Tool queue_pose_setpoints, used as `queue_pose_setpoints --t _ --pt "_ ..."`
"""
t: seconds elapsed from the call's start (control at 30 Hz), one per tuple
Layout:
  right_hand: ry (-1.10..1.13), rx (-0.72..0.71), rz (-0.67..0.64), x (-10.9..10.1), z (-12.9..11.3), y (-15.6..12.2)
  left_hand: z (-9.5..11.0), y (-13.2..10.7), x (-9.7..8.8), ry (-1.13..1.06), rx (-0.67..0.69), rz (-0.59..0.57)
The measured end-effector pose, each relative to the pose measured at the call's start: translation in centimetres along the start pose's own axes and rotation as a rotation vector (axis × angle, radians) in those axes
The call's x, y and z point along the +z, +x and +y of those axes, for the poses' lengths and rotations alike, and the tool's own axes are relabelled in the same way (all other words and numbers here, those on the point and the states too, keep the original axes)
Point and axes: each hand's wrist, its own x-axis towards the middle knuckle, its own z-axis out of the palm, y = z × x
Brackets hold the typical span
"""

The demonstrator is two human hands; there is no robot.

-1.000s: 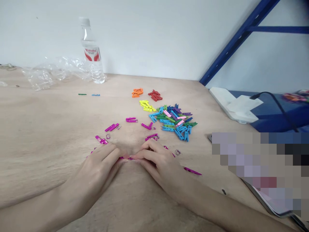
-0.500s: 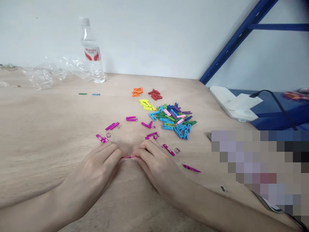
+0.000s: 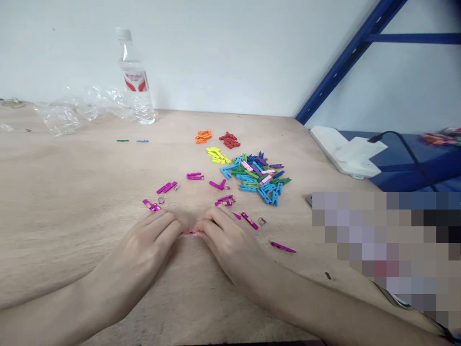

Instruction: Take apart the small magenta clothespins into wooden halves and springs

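Pinching a small magenta piece [image 3: 191, 232] between our fingertips, we have our left hand [image 3: 153, 245] and right hand [image 3: 225, 235] nearly meeting over the wooden table [image 3: 194, 298]; only a sliver of the piece shows in the narrow gap, and our own fingers hide the rest, so we cannot tell its full shape. Both hands have their fingers curled close together. Just beyond our left fingers lie magenta clothespin halves [image 3: 151, 205] with a wire spring [image 3: 161, 200] beside them. Just past our right fingers sits a magenta cluster [image 3: 225, 201], and a magenta tip [image 3: 236, 216] pokes out from behind our right knuckles, partly covered by them. To the right of those knuckles we see a magenta strip [image 3: 249, 221], a loose spring [image 3: 261, 221] near it and, closer to our wrist, a magenta clothespin [image 3: 283, 247]. Farther out, beyond our right fingers, a mixed clothespin pile [image 3: 266, 187] spreads, with yellow clothespins [image 3: 218, 156] at its left edge. Well beyond our left fingers stands a water bottle [image 3: 137, 81].
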Motion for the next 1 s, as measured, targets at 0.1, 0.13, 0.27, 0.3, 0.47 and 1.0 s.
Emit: queue_pose_setpoints --t 0.1,0.13,0.27,0.3,0.47,1.0 --pt "0.035 0.009 -0.046 -0.2 0.2 0.1 -0.1 0.2 -0.1 -0.032 -0.056 -0.027" --pt "0.056 0.016 -0.059 -0.2 0.3 0.2 -0.1 0.3 -0.2 -0.041 -0.071 -0.030" --pt "0.150 0.022 -0.074 -0.4 0.6 0.3 -0.1 0.5 -0.1 -0.074 -0.086 -0.027" --pt "0.163 0.029 -0.063 -0.4 0.7 0.3 -0.1 0.5 -0.2 -0.081 -0.087 -0.026" --pt "0.158 0.020 -0.032 0.1 0.8 0.2 0.1 0.7 -0.5 -0.099 -0.108 -0.042" --pt "0.026 -0.149 -0.021 -0.5 1.2 -0.5 -1.0 -0.2 1.6 0.022 -0.005 -0.003"
